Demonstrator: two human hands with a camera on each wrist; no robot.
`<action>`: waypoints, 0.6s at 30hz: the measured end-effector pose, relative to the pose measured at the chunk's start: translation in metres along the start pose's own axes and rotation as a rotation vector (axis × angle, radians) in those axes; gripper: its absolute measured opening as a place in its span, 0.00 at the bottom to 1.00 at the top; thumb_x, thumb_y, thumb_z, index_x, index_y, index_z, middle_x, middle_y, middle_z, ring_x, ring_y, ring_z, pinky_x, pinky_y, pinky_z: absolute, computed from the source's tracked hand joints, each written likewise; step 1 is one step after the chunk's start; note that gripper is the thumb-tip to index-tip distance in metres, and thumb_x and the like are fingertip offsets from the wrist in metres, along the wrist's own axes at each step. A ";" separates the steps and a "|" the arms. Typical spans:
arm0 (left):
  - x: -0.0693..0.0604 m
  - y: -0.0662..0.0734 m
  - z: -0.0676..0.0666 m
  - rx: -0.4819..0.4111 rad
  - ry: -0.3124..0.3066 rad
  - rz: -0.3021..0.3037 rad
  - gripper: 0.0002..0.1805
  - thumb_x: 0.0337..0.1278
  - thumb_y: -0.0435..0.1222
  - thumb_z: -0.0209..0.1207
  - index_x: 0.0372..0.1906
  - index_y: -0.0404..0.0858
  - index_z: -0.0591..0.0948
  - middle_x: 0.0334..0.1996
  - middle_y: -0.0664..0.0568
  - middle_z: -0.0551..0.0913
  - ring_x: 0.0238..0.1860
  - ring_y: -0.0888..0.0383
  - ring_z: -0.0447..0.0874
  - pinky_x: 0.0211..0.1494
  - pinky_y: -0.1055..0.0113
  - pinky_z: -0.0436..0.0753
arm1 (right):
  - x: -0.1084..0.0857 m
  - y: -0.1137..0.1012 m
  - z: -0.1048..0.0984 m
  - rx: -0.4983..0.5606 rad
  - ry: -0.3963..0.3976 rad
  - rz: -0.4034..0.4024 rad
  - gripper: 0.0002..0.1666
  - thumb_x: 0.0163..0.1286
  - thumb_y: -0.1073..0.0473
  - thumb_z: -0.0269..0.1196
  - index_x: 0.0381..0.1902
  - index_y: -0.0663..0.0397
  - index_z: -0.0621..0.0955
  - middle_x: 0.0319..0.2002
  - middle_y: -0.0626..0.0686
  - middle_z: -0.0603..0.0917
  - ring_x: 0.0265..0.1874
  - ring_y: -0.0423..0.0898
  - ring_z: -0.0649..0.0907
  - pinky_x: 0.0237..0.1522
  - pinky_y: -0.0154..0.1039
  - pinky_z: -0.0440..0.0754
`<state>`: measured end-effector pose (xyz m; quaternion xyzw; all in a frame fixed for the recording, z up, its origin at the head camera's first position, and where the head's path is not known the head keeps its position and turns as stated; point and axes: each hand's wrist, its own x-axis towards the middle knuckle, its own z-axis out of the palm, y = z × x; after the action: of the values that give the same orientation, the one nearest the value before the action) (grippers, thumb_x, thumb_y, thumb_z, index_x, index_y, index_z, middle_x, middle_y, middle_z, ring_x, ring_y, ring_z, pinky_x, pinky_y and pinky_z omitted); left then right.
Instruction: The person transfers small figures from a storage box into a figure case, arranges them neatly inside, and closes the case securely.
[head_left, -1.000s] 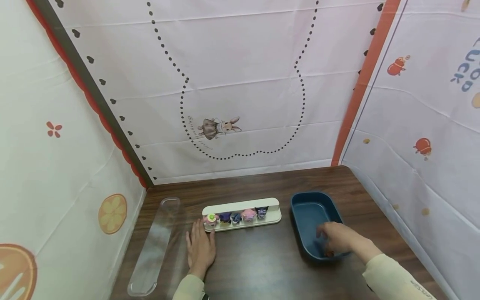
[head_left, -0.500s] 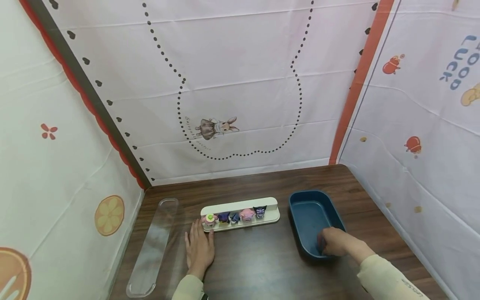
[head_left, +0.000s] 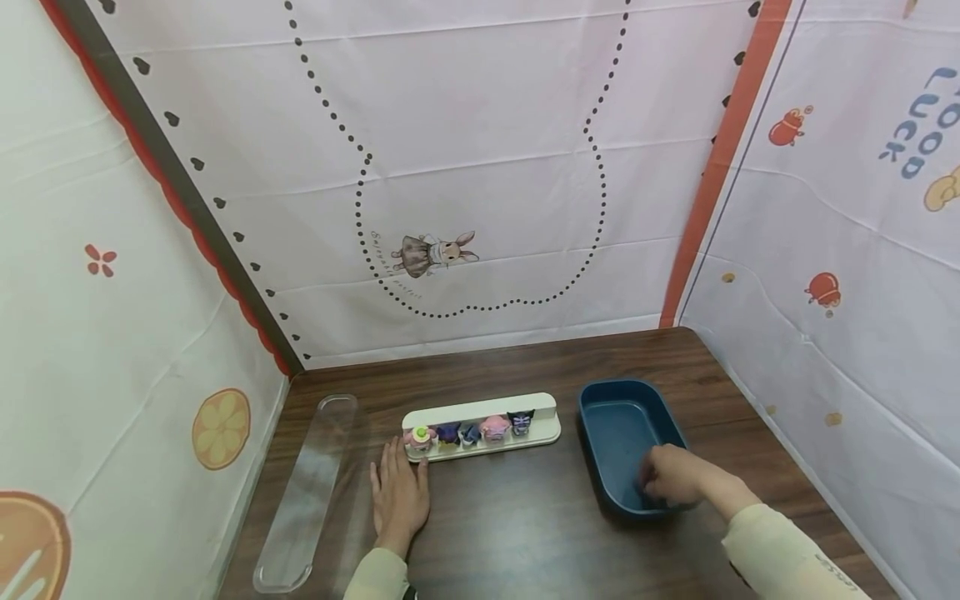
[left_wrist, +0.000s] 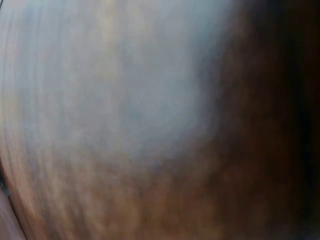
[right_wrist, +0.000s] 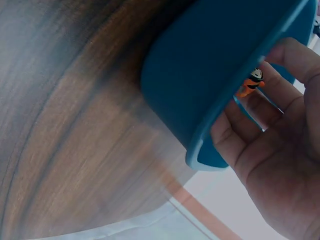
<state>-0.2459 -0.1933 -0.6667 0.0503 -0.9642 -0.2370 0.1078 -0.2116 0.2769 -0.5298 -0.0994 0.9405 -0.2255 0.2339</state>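
In the head view my left hand (head_left: 401,493) lies flat on the table, fingers extended, with the fingertips at the left front corner of a white display stand (head_left: 480,411). A row of several small figurines (head_left: 495,428) in pink, purple and blue stands on it. Inside the dark blue tray (head_left: 617,442) my right hand (head_left: 675,475) has its fingers curled downward. The right wrist view shows those fingers around a small orange figurine with black markings (right_wrist: 251,84), which seems pinched at the fingertips and is partly hidden by the tray's rim. The left wrist view is mostly blurred table.
A long clear plastic cover (head_left: 307,496) lies at the left of the brown wooden table (head_left: 510,508). Printed white cloth (head_left: 480,167) hangs behind the table and along both sides.
My right hand has moved slightly within the blue tray; the orange figurine seen under its fingers in the head view is now hidden there. My left hand stays beside the stand.
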 end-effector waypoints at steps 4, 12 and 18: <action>0.000 0.000 0.001 0.001 -0.007 -0.002 0.38 0.81 0.49 0.47 0.81 0.31 0.54 0.82 0.38 0.56 0.84 0.41 0.47 0.84 0.36 0.39 | -0.001 0.002 -0.005 0.036 0.014 -0.026 0.03 0.66 0.65 0.68 0.38 0.55 0.85 0.28 0.47 0.83 0.29 0.44 0.82 0.30 0.41 0.83; -0.001 0.003 -0.002 -0.016 -0.021 -0.010 0.38 0.81 0.49 0.46 0.82 0.31 0.53 0.82 0.38 0.55 0.84 0.41 0.46 0.84 0.36 0.39 | -0.005 0.001 -0.022 0.077 0.040 -0.210 0.07 0.75 0.62 0.61 0.37 0.57 0.85 0.29 0.46 0.84 0.28 0.38 0.80 0.29 0.34 0.79; -0.001 0.003 -0.002 -0.019 -0.020 -0.015 0.38 0.81 0.49 0.47 0.82 0.32 0.53 0.82 0.38 0.55 0.84 0.41 0.46 0.84 0.37 0.38 | -0.001 -0.002 -0.028 0.069 0.071 -0.218 0.04 0.70 0.61 0.67 0.39 0.55 0.85 0.31 0.45 0.83 0.29 0.37 0.79 0.29 0.33 0.78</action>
<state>-0.2446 -0.1917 -0.6637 0.0541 -0.9625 -0.2476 0.0966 -0.2241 0.2864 -0.5062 -0.1848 0.9235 -0.2853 0.1777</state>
